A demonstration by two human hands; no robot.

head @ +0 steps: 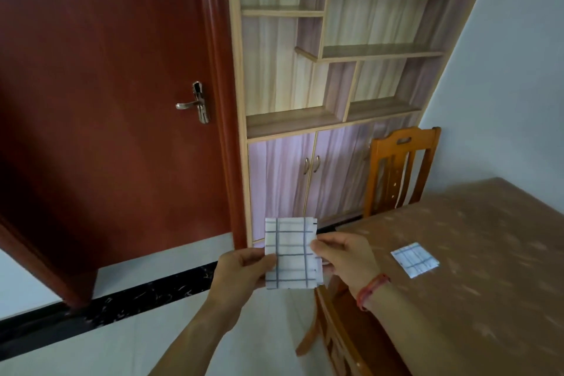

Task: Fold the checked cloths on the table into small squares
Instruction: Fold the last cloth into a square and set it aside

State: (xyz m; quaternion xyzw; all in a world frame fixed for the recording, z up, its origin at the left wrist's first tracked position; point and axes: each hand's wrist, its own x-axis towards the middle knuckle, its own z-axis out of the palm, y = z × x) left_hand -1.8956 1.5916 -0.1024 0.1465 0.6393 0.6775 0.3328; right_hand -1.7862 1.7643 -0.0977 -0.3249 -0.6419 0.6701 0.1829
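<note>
Thumb and fingers of the left hand pinch the left edge of a folded checked cloth, the thumb lying across its near face and the fingers curled behind it. The right hand pinches the opposite edge in the same way, thumb in front and fingers tucked behind, and a red cord bracelet circles its wrist. Between the two hands the cloth is held up in the air, roughly upright and facing the camera, a white square crossed by grey lines, with layered edges showing along its right side. It hangs off to the left of the desk, above the floor and touching nothing but the hands.

A second checked cloth lies flat on the desk, folded into a small square, well apart from the held one and to the right of the right hand. The desk top is brown with pale mottling. An orange wooden chair stands at the far end of the desk, its back rising above the desk edge. Behind it is a shelf unit with open wooden compartments over pale pink cupboard doors. Left of that stands a dark red door with a metal lever handle. The floor is pale tile crossed by a black band.
</note>
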